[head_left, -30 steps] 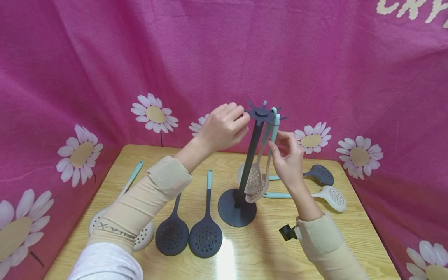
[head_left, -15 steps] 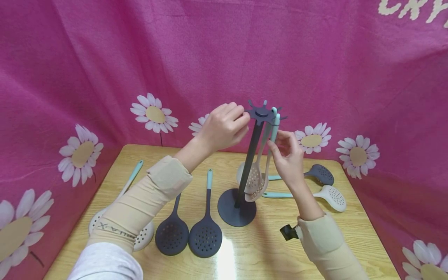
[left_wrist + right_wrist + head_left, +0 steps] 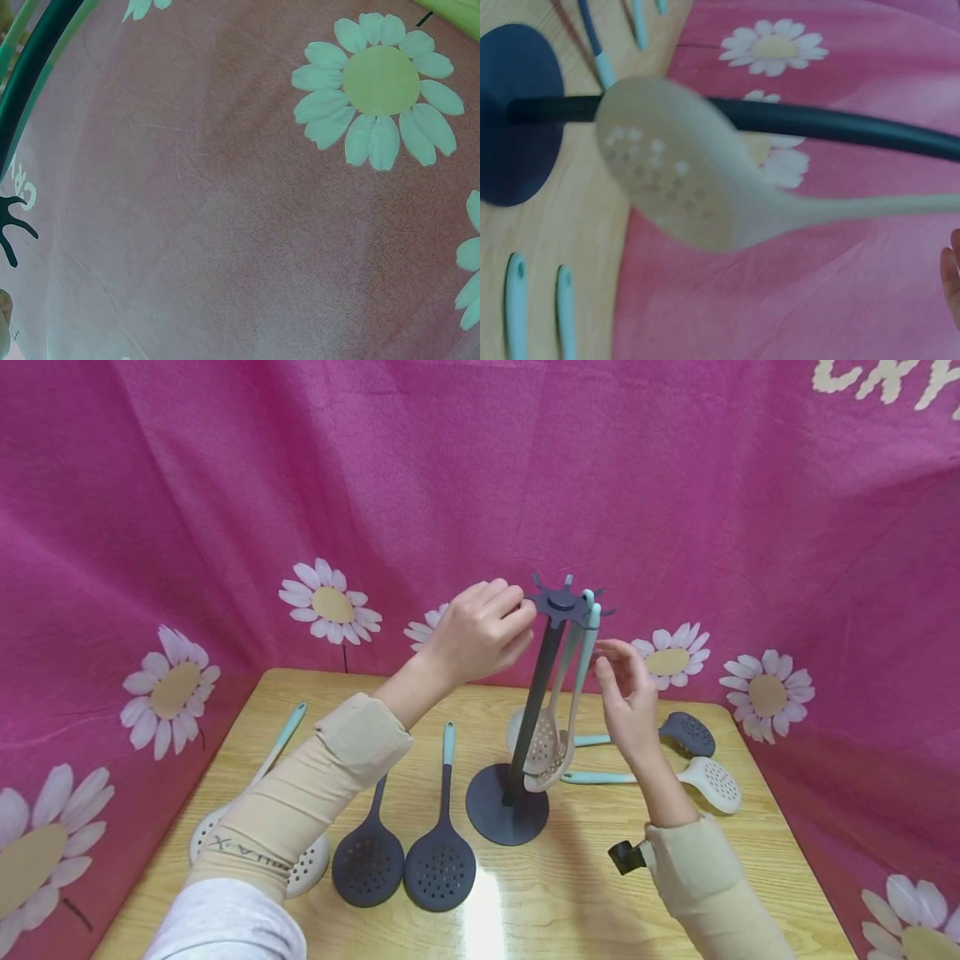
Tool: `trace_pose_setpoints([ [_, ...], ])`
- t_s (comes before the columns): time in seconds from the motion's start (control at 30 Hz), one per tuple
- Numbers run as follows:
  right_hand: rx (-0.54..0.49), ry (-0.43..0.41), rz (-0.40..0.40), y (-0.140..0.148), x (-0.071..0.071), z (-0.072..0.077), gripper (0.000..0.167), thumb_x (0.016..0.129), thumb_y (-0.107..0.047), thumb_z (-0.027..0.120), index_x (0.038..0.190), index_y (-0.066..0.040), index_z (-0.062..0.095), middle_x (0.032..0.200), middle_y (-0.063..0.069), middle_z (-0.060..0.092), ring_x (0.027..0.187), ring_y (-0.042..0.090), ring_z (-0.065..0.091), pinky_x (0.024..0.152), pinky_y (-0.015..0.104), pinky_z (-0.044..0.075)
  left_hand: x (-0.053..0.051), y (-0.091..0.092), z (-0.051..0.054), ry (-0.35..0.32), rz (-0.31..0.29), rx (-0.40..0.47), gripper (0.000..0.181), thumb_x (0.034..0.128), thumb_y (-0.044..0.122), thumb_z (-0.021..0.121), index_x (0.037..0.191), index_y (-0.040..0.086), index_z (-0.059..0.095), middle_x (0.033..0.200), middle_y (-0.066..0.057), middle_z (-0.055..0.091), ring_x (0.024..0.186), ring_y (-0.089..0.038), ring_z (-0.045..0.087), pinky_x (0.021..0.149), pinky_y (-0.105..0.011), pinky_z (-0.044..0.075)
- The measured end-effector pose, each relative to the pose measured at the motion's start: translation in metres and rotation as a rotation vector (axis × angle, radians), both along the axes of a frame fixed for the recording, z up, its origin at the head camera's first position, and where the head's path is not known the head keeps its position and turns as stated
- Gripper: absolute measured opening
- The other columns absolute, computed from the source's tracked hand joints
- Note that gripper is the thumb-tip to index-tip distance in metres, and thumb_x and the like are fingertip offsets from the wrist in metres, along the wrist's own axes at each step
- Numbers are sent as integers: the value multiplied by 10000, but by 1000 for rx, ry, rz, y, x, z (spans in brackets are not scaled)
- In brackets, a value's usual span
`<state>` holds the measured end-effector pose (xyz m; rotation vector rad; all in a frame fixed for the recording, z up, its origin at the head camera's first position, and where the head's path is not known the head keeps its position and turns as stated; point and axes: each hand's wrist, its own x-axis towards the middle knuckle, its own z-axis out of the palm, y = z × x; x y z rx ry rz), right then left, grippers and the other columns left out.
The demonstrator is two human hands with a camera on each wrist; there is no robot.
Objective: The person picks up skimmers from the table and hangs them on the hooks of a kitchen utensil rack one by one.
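A dark utensil stand [image 3: 536,693] with a round base and hooked top stands on the table. My left hand [image 3: 483,631] holds the rim of its top, fingers curled; the fingertips are hidden. From the hooks on its right side hang pale slotted skimmers with mint handles, the nearest skimmer [image 3: 576,702] in front of another. In the right wrist view that skimmer's perforated head [image 3: 667,165] shows large before the pole. My right hand [image 3: 628,697] is just right of its handle, apart from it, with fingers loosely bent and holding nothing.
Two dark skimmers [image 3: 441,868] lie left of the base on the wooden table [image 3: 570,893]. White skimmers [image 3: 306,868] lie partly under my left forearm. To the right lie a dark skimmer [image 3: 688,735] and a white skimmer [image 3: 716,785]. A pink flowered cloth [image 3: 450,485] surrounds the table.
My right hand has let go of the nearest skimmer's handle and moved slightly right. That skimmer stays hanging on the stand. My left hand has not moved.
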<state>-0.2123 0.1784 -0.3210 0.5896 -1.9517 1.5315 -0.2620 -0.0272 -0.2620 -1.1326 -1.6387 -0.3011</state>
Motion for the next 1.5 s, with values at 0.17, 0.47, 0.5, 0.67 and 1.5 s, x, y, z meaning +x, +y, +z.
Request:
trace_pose_setpoints([
  [0.17, 114, 47, -137, 13, -12, -19, 211, 877, 113, 460, 1070, 187, 498, 906, 160, 583, 866, 190, 570, 789, 169, 438, 0, 1, 0, 1, 0, 1, 59, 771, 57, 561, 767, -1, 569, 690, -93, 487, 591, -222, 432, 512, -286, 358],
  [0.47, 420, -40, -248, 58, -49, -92, 339, 821, 53, 589, 1149, 74, 511, 1029, 238, 517, 933, 353, 506, 786, 421, 423, 0, 1, 0, 1, 3, 4, 79, 790, 61, 533, 771, -5, 571, 689, -94, 490, 592, -225, 434, 519, -289, 365],
  [0.5, 460, -63, -248, 61, -50, -98, 358, 821, 45, 594, 1165, 66, 501, 1051, 242, 508, 953, 360, 498, 794, 446, 423, 0, 1, 0, 2, 4, 3, 75, 787, 60, 538, 771, -5, 572, 689, -94, 491, 591, -224, 434, 519, -288, 365],
  [0.67, 684, -154, -241, 77, -54, -126, 435, 824, 4, 621, 1229, 22, 466, 1156, 247, 469, 1042, 398, 474, 843, 530, 410, 1, 1, 0, 6, 5, 3, 59, 767, 55, 565, 770, -4, 569, 690, -94, 493, 592, -224, 435, 521, -289, 367],
  [1.5, 1083, -289, -125, 102, -52, -203, 376, 812, 26, 607, 1183, 29, 543, 1127, 244, 544, 1000, 443, 537, 833, 532, 451, 1, 3, -3, 19, -4, 11, 65, 778, 49, 539, 764, -5, 571, 681, -91, 487, 582, -227, 432, 510, -288, 362],
])
